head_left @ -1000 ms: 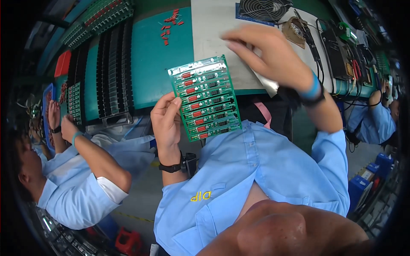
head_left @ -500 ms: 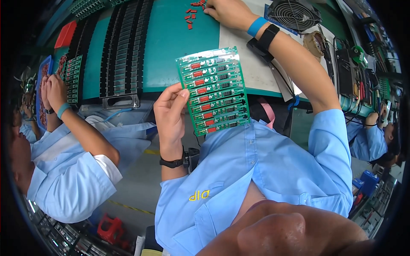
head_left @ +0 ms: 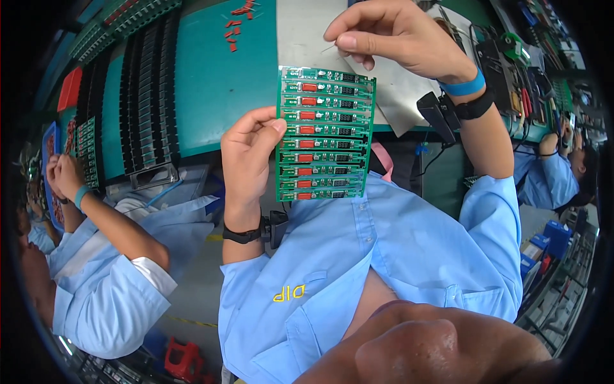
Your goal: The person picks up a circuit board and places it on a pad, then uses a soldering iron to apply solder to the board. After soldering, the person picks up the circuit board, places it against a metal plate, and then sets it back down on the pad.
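The green circuit board (head_left: 325,136) looks smooth and glossy. Its red components (head_left: 307,130) seem of shiny plastic. The blue shirt (head_left: 419,240) is matt cloth, the bench mat (head_left: 214,96) smooth.

So the circuit board (head_left: 325,137) is in the middle, with the left hand (head_left: 246,153) on its left edge. The right hand (head_left: 400,38) is up past the far edge, off toward the right, a bit of wire (head_left: 329,48) between its fingertips. Table's (head_left: 211,96) behind all that. On it: rack (head_left: 150,96) to the left, mat (head_left: 307,38) behind the board, small parts (head_left: 236,31) between those two, tools (head_left: 526,102) over right. One co-worker (head_left: 109,301) far left, another worker (head_left: 553,176) far right. Stool (head_left: 184,358) on the floor, between left co-worker and person.
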### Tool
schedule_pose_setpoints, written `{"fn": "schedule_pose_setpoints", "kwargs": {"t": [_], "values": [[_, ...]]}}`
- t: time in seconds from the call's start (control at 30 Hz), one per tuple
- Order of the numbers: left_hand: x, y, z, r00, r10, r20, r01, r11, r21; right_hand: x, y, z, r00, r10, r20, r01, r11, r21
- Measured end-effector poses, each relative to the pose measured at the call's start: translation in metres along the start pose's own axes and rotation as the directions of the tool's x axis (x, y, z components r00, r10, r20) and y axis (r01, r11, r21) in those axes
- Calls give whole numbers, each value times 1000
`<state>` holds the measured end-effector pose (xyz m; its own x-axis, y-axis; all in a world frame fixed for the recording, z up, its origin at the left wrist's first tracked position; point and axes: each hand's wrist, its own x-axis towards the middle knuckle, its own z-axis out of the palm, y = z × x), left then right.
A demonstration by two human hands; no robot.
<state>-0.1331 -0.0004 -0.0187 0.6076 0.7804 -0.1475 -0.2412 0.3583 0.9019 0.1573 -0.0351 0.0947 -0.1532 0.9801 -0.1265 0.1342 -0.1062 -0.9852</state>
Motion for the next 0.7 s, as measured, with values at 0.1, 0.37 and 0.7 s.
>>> {"fn": "schedule_pose_setpoints", "kwargs": {"t": [0.1,0.37,0.7], "values": [[7,5,11,999,-17,43,15,999,45,-4,8,-9,995,28,92,-28,1000,-1],[8,7,27,996,-46,82,40,997,71,-10,34,-20,806,-489,333,580,763,-285],[7,11,34,994,-31,104,23,997,72,-21,21,-19,982,-47,183,69,991,-115]]}}
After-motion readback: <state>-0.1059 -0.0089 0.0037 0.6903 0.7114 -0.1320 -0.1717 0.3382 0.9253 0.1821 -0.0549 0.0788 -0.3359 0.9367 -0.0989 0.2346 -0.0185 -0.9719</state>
